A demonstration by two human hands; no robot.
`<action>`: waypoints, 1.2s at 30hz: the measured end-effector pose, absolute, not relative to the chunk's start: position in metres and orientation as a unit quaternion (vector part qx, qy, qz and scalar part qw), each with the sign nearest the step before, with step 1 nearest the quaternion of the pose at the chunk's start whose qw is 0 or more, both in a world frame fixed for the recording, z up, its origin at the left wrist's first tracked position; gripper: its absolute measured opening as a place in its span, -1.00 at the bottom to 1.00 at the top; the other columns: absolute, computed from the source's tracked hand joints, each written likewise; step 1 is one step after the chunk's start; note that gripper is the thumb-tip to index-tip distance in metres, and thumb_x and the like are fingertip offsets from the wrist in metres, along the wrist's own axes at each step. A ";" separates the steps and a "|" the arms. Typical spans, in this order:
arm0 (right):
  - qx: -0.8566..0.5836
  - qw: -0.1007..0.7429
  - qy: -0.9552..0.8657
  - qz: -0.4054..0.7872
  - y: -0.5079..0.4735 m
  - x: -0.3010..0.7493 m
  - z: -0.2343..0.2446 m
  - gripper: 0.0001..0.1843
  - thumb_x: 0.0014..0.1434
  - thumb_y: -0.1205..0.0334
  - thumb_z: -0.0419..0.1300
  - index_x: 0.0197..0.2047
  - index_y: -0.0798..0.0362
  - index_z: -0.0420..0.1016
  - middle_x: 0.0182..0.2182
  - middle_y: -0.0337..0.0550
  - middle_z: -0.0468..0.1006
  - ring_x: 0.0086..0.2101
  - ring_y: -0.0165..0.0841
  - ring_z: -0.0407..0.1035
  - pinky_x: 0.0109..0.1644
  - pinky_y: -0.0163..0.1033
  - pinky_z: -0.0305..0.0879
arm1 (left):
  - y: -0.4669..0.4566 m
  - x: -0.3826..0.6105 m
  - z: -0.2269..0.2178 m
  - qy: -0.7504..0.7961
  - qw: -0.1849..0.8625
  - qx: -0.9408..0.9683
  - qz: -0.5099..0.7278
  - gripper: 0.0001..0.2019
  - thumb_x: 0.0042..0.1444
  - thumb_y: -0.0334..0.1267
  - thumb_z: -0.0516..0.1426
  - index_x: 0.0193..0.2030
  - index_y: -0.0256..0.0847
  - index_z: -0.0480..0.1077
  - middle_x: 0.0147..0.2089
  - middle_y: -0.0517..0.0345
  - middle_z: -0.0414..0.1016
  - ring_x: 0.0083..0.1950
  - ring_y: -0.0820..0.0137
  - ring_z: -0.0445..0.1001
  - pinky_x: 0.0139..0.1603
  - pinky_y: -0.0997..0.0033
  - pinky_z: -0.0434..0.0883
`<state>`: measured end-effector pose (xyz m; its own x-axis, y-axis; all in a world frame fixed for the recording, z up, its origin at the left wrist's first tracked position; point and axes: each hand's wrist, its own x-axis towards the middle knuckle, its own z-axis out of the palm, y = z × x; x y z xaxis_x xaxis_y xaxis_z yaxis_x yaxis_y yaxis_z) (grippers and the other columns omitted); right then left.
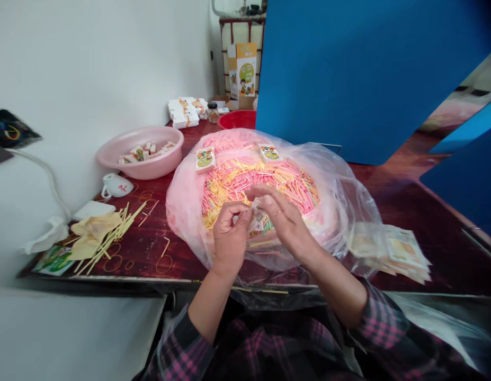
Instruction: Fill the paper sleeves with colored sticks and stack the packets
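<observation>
Between my hands is a small, partly see-through packet (pixel 258 218) with printing on it, over the middle of a large plastic bag. My left hand (pixel 232 233) is closed, with thumb and fingers pinching the packet's left side. My right hand (pixel 287 219) is at the packet's right, its fingers stretched out; whether the thumb presses on it I cannot tell. Below them the clear plastic bag (pixel 348 196) lies open, full of thin pink and yellow sticks (pixel 245 180). Two small printed packs, a left one (pixel 205 160) and a right one (pixel 270 154), rest on the heap.
A pink basin (pixel 140 164) holding small packs stands at the left, near a white cup (pixel 116 186). Loose yellow sticks (pixel 110 238) and rubber bands lie at the front left. Flat printed bags (pixel 406 251) lie at right. A blue panel (pixel 348 74) rises behind.
</observation>
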<state>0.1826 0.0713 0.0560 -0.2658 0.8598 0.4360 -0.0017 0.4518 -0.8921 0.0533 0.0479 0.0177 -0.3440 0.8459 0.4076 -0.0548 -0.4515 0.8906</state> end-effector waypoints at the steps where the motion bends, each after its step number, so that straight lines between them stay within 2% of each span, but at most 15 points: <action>1: -0.325 0.503 -0.703 0.384 0.072 0.184 0.056 -0.60 0.41 -0.11 0.06 0.11 -0.09 0.52 0.08 -0.09 0.61 0.11 -0.22 0.47 0.28 0.07 0.32 | 0.048 0.053 0.020 0.419 0.299 0.491 0.703 -0.95 0.20 -0.29 0.27 -0.29 -0.14 0.51 -0.24 0.18 0.49 -0.16 0.40 0.45 -0.05 0.39 0.38; 5: -0.367 0.527 -0.689 0.335 0.073 0.190 0.053 -0.55 0.38 -0.15 0.08 0.13 -0.09 0.52 0.13 -0.05 0.57 0.15 -0.19 0.43 0.28 0.08 0.31 | 0.047 0.053 0.032 0.437 0.209 0.541 0.687 -0.94 0.21 -0.35 0.24 -0.30 -0.12 0.50 -0.22 0.19 0.49 -0.13 0.38 0.46 0.00 0.35 0.39; 8: -0.395 0.539 -0.626 0.402 0.072 0.195 0.047 -0.53 0.25 -0.15 0.25 0.10 -0.06 0.52 -0.05 -0.09 0.63 -0.15 -0.29 0.52 -0.08 -0.12 0.48 | 0.044 0.055 0.036 0.442 0.158 0.564 0.680 -0.93 0.19 -0.36 0.25 -0.31 -0.12 0.51 -0.19 0.17 0.49 -0.08 0.36 0.47 0.05 0.31 0.40; 10: -0.384 0.530 -0.599 0.461 0.071 0.198 0.042 -0.58 0.17 -0.06 0.35 0.02 -0.04 0.55 -0.19 -0.17 0.63 -0.34 -0.39 0.47 -0.27 -0.24 0.44 | 0.042 0.058 0.036 0.446 0.154 0.575 0.668 -0.94 0.18 -0.35 0.26 -0.32 -0.11 0.51 -0.14 0.14 0.50 -0.03 0.33 0.47 0.10 0.28 0.40; 12: -0.358 0.539 -0.580 0.494 0.070 0.203 0.039 -0.68 0.15 0.05 0.36 -0.04 -0.04 0.57 -0.22 -0.22 0.63 -0.35 -0.42 0.45 -0.26 -0.26 0.43 | 0.040 0.062 0.034 0.459 0.202 0.565 0.656 -0.93 0.14 -0.33 0.29 -0.23 -0.11 0.53 -0.05 0.09 0.52 0.03 0.29 0.47 0.13 0.24 0.41; 15: -0.329 0.567 -0.563 0.502 0.069 0.214 0.040 -0.69 0.14 0.14 0.37 -0.02 -0.09 0.58 -0.17 -0.25 0.63 -0.25 -0.40 0.47 -0.13 -0.23 0.45 | 0.037 0.069 0.032 0.458 0.385 0.516 0.613 -0.71 0.10 -0.30 0.31 -0.02 -0.12 0.50 -0.01 0.04 0.57 -0.01 0.27 0.52 0.04 0.26 0.46; 17: -0.322 0.577 -0.556 0.505 0.069 0.222 0.042 -0.65 0.13 0.14 0.38 0.01 -0.12 0.59 -0.16 -0.25 0.62 -0.23 -0.39 0.48 -0.11 -0.22 0.45 | 0.036 0.074 0.033 0.434 0.492 0.486 0.578 -0.69 0.09 -0.27 0.30 0.00 -0.14 0.50 -0.07 0.06 0.61 -0.09 0.29 0.55 -0.03 0.29 0.48; 19: -0.323 0.578 -0.556 0.503 0.069 0.228 0.043 -0.69 0.12 0.10 0.39 -0.05 -0.11 0.61 -0.19 -0.24 0.63 -0.23 -0.38 0.48 -0.12 -0.22 0.46 | 0.035 0.078 0.036 0.426 0.529 0.469 0.565 -0.70 0.06 -0.26 0.32 -0.03 -0.14 0.53 -0.11 0.09 0.62 -0.13 0.31 0.56 -0.06 0.32 0.48; 22: -0.337 0.584 -0.569 0.471 0.066 0.234 0.045 -0.77 0.10 0.01 0.41 -0.25 -0.05 0.60 -0.33 -0.26 0.60 -0.32 -0.38 0.46 -0.19 -0.22 0.45 | 0.033 0.082 0.038 0.445 0.519 0.474 0.555 -0.68 0.01 -0.26 0.34 -0.05 -0.13 0.54 -0.16 0.14 0.61 -0.18 0.34 0.54 -0.12 0.37 0.46; 25: -0.328 0.608 -0.601 0.402 0.060 0.238 0.046 -0.78 0.15 0.00 0.38 -0.33 -0.05 0.56 -0.36 -0.25 0.59 -0.29 -0.36 0.46 -0.12 -0.17 0.45 | 0.030 0.083 0.035 0.481 0.500 0.524 0.494 -0.85 0.03 -0.19 0.33 -0.31 -0.18 0.52 -0.38 0.22 0.51 -0.33 0.40 0.44 -0.26 0.43 0.40; 27: -0.319 0.622 -0.613 0.369 0.056 0.240 0.045 -0.79 0.19 0.01 0.34 -0.33 -0.06 0.54 -0.33 -0.23 0.59 -0.24 -0.34 0.46 -0.06 -0.15 0.45 | 0.028 0.083 0.033 0.510 0.477 0.553 0.455 -0.78 0.06 -0.13 0.31 -0.44 -0.19 0.45 -0.49 0.27 0.40 -0.41 0.43 0.34 -0.34 0.45 0.33; 29: -0.322 0.634 -0.588 0.386 0.054 0.241 0.040 -0.78 0.19 -0.01 0.34 -0.25 -0.07 0.52 -0.29 -0.23 0.57 -0.27 -0.37 0.45 -0.12 -0.19 0.46 | 0.028 0.084 0.031 0.534 0.433 0.568 0.452 -0.77 0.10 -0.09 0.28 -0.43 -0.18 0.45 -0.48 0.28 0.40 -0.40 0.44 0.32 -0.33 0.45 0.32; 32: -0.337 0.617 -0.544 0.458 0.049 0.246 0.029 -0.63 0.13 -0.07 0.37 -0.07 -0.11 0.48 -0.26 -0.27 0.56 -0.34 -0.41 0.43 -0.26 -0.27 0.45 | 0.027 0.092 0.033 0.542 0.374 0.605 0.448 -0.75 0.12 -0.08 0.26 -0.44 -0.18 0.44 -0.49 0.29 0.39 -0.41 0.45 0.31 -0.34 0.46 0.30; 34: -0.360 0.593 -0.546 0.470 0.042 0.256 0.024 -0.64 0.14 -0.09 0.35 -0.08 -0.08 0.51 -0.32 -0.29 0.56 -0.36 -0.41 0.43 -0.27 -0.28 0.45 | 0.025 0.099 0.036 0.526 0.374 0.630 0.431 -0.76 0.12 -0.07 0.26 -0.44 -0.17 0.46 -0.51 0.28 0.39 -0.43 0.43 0.33 -0.36 0.46 0.32; 36: -0.394 0.597 -0.542 0.442 0.034 0.276 0.022 -0.70 0.18 -0.07 0.32 -0.14 -0.05 0.55 -0.36 -0.29 0.57 -0.36 -0.41 0.44 -0.24 -0.27 0.46 | 0.020 0.104 0.038 0.509 0.391 0.639 0.423 -0.77 0.12 -0.04 0.25 -0.29 -0.16 0.54 -0.44 0.22 0.50 -0.41 0.39 0.42 -0.34 0.43 0.39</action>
<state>0.2760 0.0341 0.0221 0.0222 0.9543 0.2979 -0.1006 0.2986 -0.9491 0.1036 0.0200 0.0376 0.1230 0.9820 0.1431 0.3200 -0.1757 0.9310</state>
